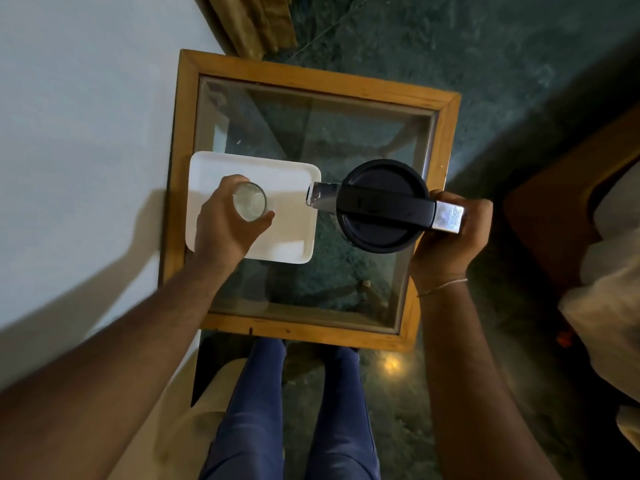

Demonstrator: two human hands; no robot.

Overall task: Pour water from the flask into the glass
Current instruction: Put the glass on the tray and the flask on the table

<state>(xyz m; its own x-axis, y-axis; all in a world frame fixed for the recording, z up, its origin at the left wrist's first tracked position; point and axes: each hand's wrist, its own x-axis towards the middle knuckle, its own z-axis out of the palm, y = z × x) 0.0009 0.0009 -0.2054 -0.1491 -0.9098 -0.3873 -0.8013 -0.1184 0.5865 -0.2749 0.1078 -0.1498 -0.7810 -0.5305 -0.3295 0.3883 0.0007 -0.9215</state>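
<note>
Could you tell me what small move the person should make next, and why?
Probably bring the flask left until its spout sits over the glass, then tip. The right hand holds the handle, the left hand grips the glass over the white tray, and a gap separates spout and rim.

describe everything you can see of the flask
The flask is seen from above: a round black lid crossed by a black band, a shiny metal spout pointing left toward the glass, and a metal handle gripped by the right hand. It is above the glass-topped table, right of the white tray.
</note>
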